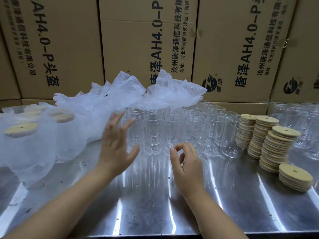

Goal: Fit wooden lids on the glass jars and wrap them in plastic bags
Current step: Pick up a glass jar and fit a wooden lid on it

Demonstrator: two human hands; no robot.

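- Left hand (115, 144): centre of the frame, raised off the table, fingers spread wide and straight. It holds nothing, and its fingertips are blurred in front of the nearest jars.
- Right hand (186, 168): just right of centre and lower than the left. The fingers are loosely curled, with the thumb and forefinger tips close together (nothing visible between them). It is above the table, just in front of the jar cluster.
- Glass jars (172, 128): a tight cluster standing upright and mouth-up at mid frame, several rows deep, none with a lid.
- More jars (307, 128): far right edge, behind the lid stacks, details blurred.
- Wooden lids (274, 144): tall stacks at right of frame, just beside the jar cluster. A shorter stack lies nearest the camera at lower right, and each top lid shows a small hole.
- Plastic bags (107, 99): a loose, crumpled translucent heap at upper centre, draped over the back rows of jars.
- Wrapped jars (21, 130): left edge of the frame, lidded and under cloudy plastic, with the lid discs showing through.
- Steel table (146, 204): a shiny surface with dark specks that fills the lower frame.
- Cardboard boxes (146, 40): a wall of printed cartons across the top.
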